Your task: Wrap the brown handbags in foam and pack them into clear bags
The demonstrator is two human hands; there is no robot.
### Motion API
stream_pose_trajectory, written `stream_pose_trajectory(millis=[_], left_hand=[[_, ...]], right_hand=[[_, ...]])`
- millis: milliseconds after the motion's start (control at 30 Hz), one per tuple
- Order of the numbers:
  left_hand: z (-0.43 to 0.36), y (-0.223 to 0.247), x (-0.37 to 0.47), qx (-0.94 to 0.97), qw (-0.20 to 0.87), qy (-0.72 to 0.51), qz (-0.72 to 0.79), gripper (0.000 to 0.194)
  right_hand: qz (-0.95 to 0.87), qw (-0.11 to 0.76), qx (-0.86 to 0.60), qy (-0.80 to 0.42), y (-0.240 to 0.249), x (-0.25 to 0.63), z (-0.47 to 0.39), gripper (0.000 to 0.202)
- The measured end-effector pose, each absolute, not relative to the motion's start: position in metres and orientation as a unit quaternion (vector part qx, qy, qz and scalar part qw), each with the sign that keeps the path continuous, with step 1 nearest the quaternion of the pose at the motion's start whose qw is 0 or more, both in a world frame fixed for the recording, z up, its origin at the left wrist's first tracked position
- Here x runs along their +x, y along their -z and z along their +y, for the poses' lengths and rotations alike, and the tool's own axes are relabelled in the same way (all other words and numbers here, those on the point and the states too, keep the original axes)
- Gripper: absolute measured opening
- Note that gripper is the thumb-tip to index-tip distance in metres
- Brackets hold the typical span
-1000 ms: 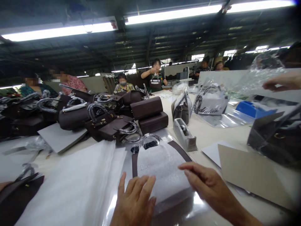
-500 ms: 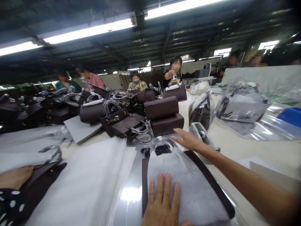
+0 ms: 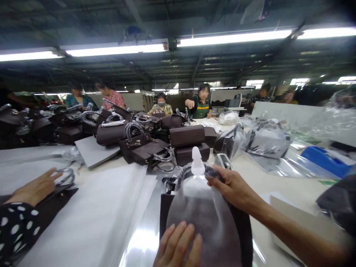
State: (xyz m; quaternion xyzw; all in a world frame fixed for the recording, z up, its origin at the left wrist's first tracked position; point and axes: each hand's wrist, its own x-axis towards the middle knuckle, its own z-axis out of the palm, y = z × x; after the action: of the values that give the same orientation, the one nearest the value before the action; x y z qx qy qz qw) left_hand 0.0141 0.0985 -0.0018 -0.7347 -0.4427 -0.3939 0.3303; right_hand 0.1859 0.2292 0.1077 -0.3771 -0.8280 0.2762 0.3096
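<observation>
The left hand (image 3: 178, 246) lies flat, fingers together, on the foam sheet (image 3: 200, 207) that covers the brown bag (image 3: 244, 230) at the near table edge. The right hand (image 3: 230, 185) has its fingers closed on the bag's wrapped handle (image 3: 186, 171), beside the tape dispenser (image 3: 222, 160). At far left, a co-worker's hand (image 3: 35, 189) rests on another bag (image 3: 52, 204).

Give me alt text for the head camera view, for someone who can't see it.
The right hand grips the wrapped handle of a dark handbag under white foam sheet, the left hand flat on it. More handbags crowd the table.
</observation>
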Motion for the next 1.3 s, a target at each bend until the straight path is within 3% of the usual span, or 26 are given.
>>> stream_pose_trajectory(millis=[100,300,700,933,1300], left_hand=[[0.103,-0.031,0.021,-0.752,0.285,0.394,-0.445,0.029],[0.117,-0.050,0.045,-0.802,0.222,0.293,-0.471,0.034],[0.110,-0.066,0.051,-0.791,0.157,0.236,-0.542,0.010],[0.122,-0.092,0.053,-0.837,0.077,0.185,-0.510,0.016],[0.126,-0.085,0.049,-0.839,0.044,0.153,-0.521,0.015]], right_hand=[[-0.835,0.315,-0.374,-0.251,-0.110,0.195,0.193,0.033],[-0.894,0.220,-0.238,-0.308,-0.112,0.221,0.193,0.034],[-0.895,0.244,-0.187,-0.324,-0.094,0.230,0.200,0.035],[-0.894,0.269,-0.160,-0.321,-0.084,0.229,0.203,0.037],[-0.896,0.259,-0.199,-0.302,-0.077,0.230,0.204,0.039]])
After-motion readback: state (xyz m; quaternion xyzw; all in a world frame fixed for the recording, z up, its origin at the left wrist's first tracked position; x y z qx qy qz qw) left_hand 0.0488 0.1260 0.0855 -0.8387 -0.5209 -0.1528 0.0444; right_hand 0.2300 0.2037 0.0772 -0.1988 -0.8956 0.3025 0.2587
